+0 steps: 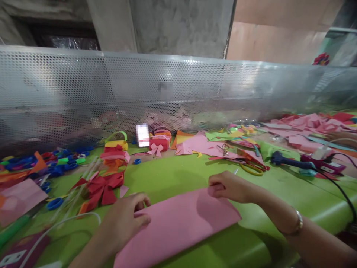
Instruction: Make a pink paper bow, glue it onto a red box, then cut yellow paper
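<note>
A sheet of pink paper (178, 225) spans between my two hands, tilted, low over the green table cover (156, 173). My left hand (124, 219) pinches its upper left edge between thumb and fingers. At the upper right corner, my right hand (228, 186) grips the same sheet with curled fingers; a bracelet circles that wrist. A soft shadow falls across the sheet's right part. Just beyond my left hand lies a red paper bow (104, 188). Scissors with yellow handles (252, 169) rest beyond my right hand.
Blue plastic rings (55, 203) and white sticks lie left. A dark glue gun (290, 160) trails a black cable at right, beside a purple power strip (326, 163). Pink paper scraps (306, 124) pile up near another person's hand (341, 137). A perforated metal panel (167, 82) stands behind.
</note>
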`<state>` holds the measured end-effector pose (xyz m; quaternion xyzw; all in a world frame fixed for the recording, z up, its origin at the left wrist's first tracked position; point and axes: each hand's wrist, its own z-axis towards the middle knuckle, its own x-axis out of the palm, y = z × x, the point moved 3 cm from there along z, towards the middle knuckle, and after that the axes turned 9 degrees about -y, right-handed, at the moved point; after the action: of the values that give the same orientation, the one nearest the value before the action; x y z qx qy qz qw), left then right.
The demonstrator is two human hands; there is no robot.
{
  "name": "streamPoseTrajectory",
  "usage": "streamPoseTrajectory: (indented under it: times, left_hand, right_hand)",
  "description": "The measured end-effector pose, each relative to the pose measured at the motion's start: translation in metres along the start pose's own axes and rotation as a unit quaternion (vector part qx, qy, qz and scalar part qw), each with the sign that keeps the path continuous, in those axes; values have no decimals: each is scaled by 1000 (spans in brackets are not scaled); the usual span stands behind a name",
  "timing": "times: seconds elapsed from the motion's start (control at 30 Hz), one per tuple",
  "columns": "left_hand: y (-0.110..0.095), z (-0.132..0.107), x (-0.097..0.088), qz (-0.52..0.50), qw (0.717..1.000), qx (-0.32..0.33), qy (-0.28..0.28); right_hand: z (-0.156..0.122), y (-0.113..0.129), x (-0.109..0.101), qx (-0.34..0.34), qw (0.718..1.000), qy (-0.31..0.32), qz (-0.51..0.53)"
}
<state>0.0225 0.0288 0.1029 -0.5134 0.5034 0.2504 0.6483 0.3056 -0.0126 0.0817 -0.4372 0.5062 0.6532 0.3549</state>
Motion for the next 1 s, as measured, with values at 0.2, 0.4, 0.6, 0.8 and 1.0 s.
streamPoseTrajectory:
  times: [0.2,0.4,0.6,0.8,1.0]
  left_hand:
    - [4,-15,-15,-66,998,-2,0]
    - [10,-21,2,-42,999,-16,30]
    - [9,-15,7,-11,999,-2,31]
    - [9,2,5,14,999,18,-24]
    - [5,7,15,78,995,35,-56]
  right_hand:
    - [-14,7,-16,32,992,-41,112]
    - [-16,6,6,25,999,-27,40]
    - [-13,4,18,33,999,-32,14]
    - [-1,2,16,70,994,-66,-52]
    - [1,7,28,72,982,-76,-159]
